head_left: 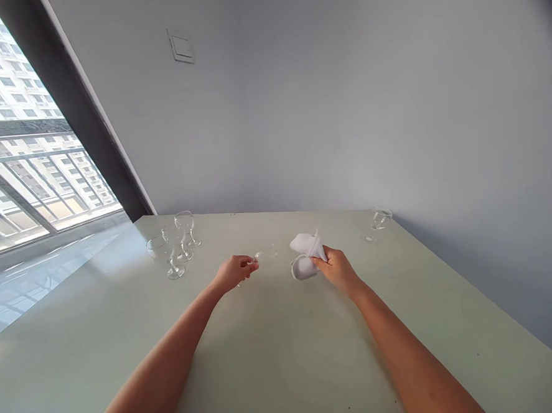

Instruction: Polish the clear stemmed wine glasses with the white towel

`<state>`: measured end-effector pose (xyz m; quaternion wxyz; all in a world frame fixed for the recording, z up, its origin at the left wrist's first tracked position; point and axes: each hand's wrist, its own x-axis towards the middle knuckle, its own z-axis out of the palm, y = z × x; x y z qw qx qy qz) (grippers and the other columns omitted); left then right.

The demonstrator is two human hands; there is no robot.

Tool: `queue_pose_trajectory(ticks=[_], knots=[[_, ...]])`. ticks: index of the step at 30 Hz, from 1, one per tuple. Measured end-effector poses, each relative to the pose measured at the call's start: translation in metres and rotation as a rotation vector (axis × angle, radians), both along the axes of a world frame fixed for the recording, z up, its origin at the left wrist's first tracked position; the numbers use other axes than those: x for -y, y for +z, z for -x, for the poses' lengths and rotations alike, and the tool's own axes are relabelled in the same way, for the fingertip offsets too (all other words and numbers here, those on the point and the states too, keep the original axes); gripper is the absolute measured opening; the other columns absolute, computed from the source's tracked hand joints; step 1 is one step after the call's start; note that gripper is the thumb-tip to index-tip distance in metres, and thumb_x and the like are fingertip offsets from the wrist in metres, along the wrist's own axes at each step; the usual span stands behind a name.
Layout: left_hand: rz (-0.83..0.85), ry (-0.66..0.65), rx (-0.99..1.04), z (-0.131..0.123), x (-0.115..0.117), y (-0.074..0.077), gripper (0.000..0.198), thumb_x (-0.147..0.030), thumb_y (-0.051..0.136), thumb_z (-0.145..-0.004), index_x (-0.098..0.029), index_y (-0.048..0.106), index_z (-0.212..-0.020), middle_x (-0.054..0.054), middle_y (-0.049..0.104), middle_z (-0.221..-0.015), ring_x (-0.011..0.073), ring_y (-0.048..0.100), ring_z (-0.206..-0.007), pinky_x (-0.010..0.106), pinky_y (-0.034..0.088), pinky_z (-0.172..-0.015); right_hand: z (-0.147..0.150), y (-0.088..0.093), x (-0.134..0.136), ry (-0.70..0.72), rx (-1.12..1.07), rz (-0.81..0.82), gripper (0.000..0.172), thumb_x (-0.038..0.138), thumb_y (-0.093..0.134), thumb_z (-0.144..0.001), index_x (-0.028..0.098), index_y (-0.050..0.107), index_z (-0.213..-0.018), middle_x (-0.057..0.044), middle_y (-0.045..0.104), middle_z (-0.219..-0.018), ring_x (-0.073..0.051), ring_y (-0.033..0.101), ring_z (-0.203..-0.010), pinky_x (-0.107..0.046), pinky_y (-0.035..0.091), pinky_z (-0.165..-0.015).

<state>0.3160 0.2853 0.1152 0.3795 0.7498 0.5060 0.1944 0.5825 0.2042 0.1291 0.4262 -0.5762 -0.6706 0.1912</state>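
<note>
Near the middle of the table, my left hand (pixel 237 271) is closed, pinching a clear stemmed glass (pixel 266 254) whose outline is faint against the tabletop. To its right, my right hand (pixel 338 266) grips a white cloth (pixel 306 245) between thumb and fingers. The cloth is bunched, with one part pointing up and a rounded, cup-like fold hanging below. Whether anything sits inside that fold, I cannot tell. A gap separates the cloth from the glass.
Three clear stemmed glasses, including a front one (pixel 176 272), stand together on the left of the pale table (pixel 276 356). Another stemmed glass (pixel 381 219) is near the right back edge. Grey walls (pixel 367 101) border the table behind; a window (pixel 34 153) is at left.
</note>
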Motion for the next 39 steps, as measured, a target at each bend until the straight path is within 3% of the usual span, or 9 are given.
queue_pose_trajectory(ticks=[3,6,9,15,19,22,27,33,39], knots=[[-0.187,0.108,-0.145,-0.006,0.004,-0.004,0.025,-0.037,0.047,-0.074,-0.022,0.063,-0.086,-0.001,0.054,-0.057,0.0115,0.046,-0.052,0.021,0.029,-0.049,0.021,-0.007,0.002,0.07,0.349,-0.285,0.028,0.036,0.047,-0.083,0.02,0.06,-0.102,-0.008,0.063,-0.103,-0.026,0.05,-0.104,-0.042,0.036,-0.087],[-0.341,0.002,-0.271,-0.017,0.02,-0.004,0.017,-0.024,0.046,-0.07,-0.019,0.062,-0.073,0.0,0.054,-0.057,0.0118,0.046,-0.053,0.022,0.027,-0.051,0.053,-0.019,0.007,0.201,0.687,-0.473,0.042,0.037,0.046,-0.085,0.02,0.048,-0.123,-0.009,0.051,-0.126,-0.025,0.031,-0.125,-0.047,0.021,-0.102],[-0.46,-0.13,-0.326,-0.028,0.039,-0.005,0.011,-0.017,0.046,-0.065,-0.016,0.056,-0.061,0.001,0.056,-0.058,0.0114,0.045,-0.052,0.023,0.024,-0.05,0.069,-0.031,0.007,0.127,0.779,-0.582,0.036,0.027,0.043,-0.087,0.02,0.05,-0.122,-0.007,0.053,-0.123,-0.024,0.034,-0.123,-0.049,0.014,-0.104],[-0.752,-0.203,-0.297,-0.039,0.054,-0.013,0.016,-0.008,0.042,-0.066,-0.016,0.053,-0.056,0.003,0.056,-0.055,0.0123,0.048,-0.051,0.024,0.025,-0.051,0.056,-0.027,-0.001,-0.045,0.421,-0.498,0.025,0.029,0.043,-0.086,0.019,0.063,-0.097,-0.008,0.064,-0.095,-0.021,0.054,-0.091,-0.043,0.028,-0.098],[-0.874,-0.234,-0.293,-0.04,0.055,-0.018,0.018,-0.016,0.042,-0.078,-0.018,0.06,-0.078,0.003,0.059,-0.059,0.0143,0.052,-0.056,0.025,0.03,-0.055,0.048,-0.022,-0.005,-0.073,-0.076,-0.153,0.036,0.039,0.036,-0.087,0.018,0.062,-0.073,-0.004,0.062,-0.072,-0.016,0.053,-0.065,-0.028,0.042,-0.062],[-0.826,-0.201,-0.265,-0.043,0.057,-0.021,0.02,-0.026,0.043,-0.083,-0.019,0.06,-0.092,0.003,0.063,-0.066,0.0148,0.055,-0.059,0.026,0.033,-0.058,0.048,-0.026,-0.007,-0.164,-0.488,0.073,0.046,0.053,0.039,-0.081,0.018,0.051,-0.054,0.002,0.047,-0.048,-0.011,0.039,-0.044,-0.024,0.03,-0.042],[-0.606,-0.11,-0.194,-0.049,0.061,-0.024,0.02,-0.026,0.044,-0.081,-0.022,0.059,-0.094,0.002,0.064,-0.069,0.0142,0.056,-0.062,0.024,0.033,-0.058,0.056,-0.036,-0.005,-0.288,-0.873,0.131,0.049,0.061,0.041,-0.076,0.018,0.053,-0.057,0.003,0.046,-0.047,-0.011,0.04,-0.044,-0.024,0.03,-0.042],[-0.393,0.01,-0.051,-0.053,0.068,-0.019,0.025,-0.011,0.044,-0.071,-0.022,0.059,-0.088,-0.001,0.06,-0.063,0.0116,0.049,-0.056,0.021,0.029,-0.052,0.067,-0.036,-0.001,-0.269,-0.88,0.068,0.052,0.062,0.034,-0.079,0.018,0.061,-0.079,-0.001,0.057,-0.063,-0.015,0.051,-0.061,-0.026,0.039,-0.055],[-0.194,0.151,0.151,-0.058,0.07,-0.017,0.015,-0.014,0.046,-0.069,-0.02,0.055,-0.079,0.0,0.058,-0.066,0.0114,0.046,-0.053,0.022,0.031,-0.051,0.081,-0.042,0.007,-0.194,-0.808,0.069,0.045,0.059,0.032,-0.082,0.02,0.045,-0.064,0.003,0.046,-0.055,-0.012,0.041,-0.052,-0.025,0.035,-0.049]])
